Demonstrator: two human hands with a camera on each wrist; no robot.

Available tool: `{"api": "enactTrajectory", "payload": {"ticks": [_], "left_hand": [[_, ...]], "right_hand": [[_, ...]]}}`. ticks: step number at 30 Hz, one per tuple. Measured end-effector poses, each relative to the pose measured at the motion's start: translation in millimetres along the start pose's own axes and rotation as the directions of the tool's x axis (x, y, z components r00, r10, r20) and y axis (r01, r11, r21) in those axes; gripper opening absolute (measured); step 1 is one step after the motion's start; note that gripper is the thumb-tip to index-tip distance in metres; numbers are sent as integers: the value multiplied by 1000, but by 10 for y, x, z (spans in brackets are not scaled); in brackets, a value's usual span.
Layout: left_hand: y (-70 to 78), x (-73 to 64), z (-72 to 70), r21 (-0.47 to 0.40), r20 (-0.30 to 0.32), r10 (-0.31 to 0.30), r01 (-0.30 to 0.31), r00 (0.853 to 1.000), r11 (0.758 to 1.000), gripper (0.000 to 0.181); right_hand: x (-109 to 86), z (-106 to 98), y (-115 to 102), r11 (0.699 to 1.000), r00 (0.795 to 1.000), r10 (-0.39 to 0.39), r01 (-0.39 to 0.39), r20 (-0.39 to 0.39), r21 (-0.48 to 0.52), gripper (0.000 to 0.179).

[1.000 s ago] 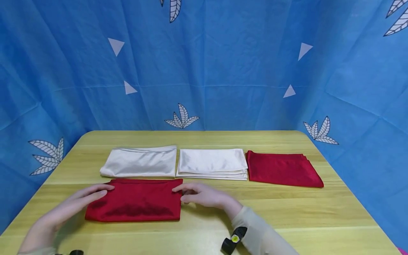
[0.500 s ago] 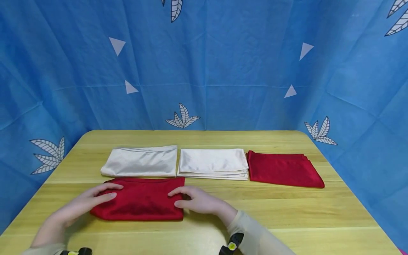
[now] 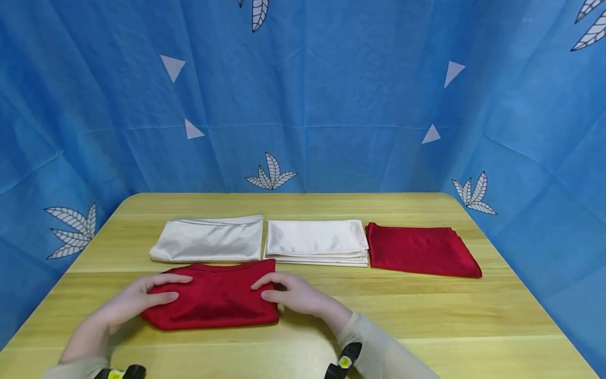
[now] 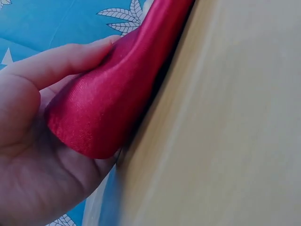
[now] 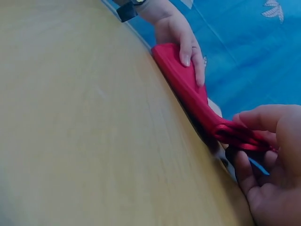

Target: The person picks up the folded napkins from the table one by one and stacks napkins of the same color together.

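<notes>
1. curtain [image 3: 303,95]: blue, hanging behind the table and along both its sides.
2. table [image 3: 426,326]: pale wood, bearing all the cloths.
3. front red cloth [image 3: 220,297]: folded, being held at both ends on the near left part of the table. its far edge is reaching the row behind in the head view. cannot tell whether its whole underside is touching the wood.
4. back red cloth [image 3: 421,252]: folded, lying flat at the right end of the row.
5. left white cloth [image 3: 208,242]: folded, lying behind the front red cloth.
6. middle white cloth [image 3: 316,239]: lying just beside both row neighbours, its layers showing along the near edge.
7. left hand [image 3: 132,301]: gripping the front red cloth's left end, which is bulging into the palm.
8. right hand [image 3: 300,297]: pinching the stacked layers of the opposite end between thumb and fingers.
9. black wrist device [image 3: 344,360]: sitting on the right wrist.
</notes>
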State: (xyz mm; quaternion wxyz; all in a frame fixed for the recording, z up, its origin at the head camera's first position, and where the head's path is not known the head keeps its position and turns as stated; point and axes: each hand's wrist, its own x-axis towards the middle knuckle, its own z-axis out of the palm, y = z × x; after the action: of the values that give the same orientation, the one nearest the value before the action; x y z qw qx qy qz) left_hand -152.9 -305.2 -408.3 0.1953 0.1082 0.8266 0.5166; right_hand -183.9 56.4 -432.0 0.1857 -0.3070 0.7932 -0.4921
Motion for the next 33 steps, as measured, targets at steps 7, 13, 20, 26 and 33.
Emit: {"api": "enactTrajectory", "payload": {"ticks": [7,13,20,26,33], "left_hand": [[23,50,69,-8,19,31,-31,999,999,36],[-8,122,160,-70,-38,12,-15,999,997,39],[-48,258,304,-223,-11,45,-46,999,974,43],[-14,381,473,-370,-91,70,-99,993,924,37],[117,596,690,-375,-180,92,-155,979,914,38]], "right_hand": [[-15,-26,39,993,999,4,3,-51,119,19],[-30,-30,63,982,991,25,1,-135,189,19],[-114,-84,-44,967,964,-5,72,-265,244,22],[-274,-210,-160,966,917,-42,138,-396,217,21],[-382,-431,-30,975,893,-27,122,-450,183,21]]}}
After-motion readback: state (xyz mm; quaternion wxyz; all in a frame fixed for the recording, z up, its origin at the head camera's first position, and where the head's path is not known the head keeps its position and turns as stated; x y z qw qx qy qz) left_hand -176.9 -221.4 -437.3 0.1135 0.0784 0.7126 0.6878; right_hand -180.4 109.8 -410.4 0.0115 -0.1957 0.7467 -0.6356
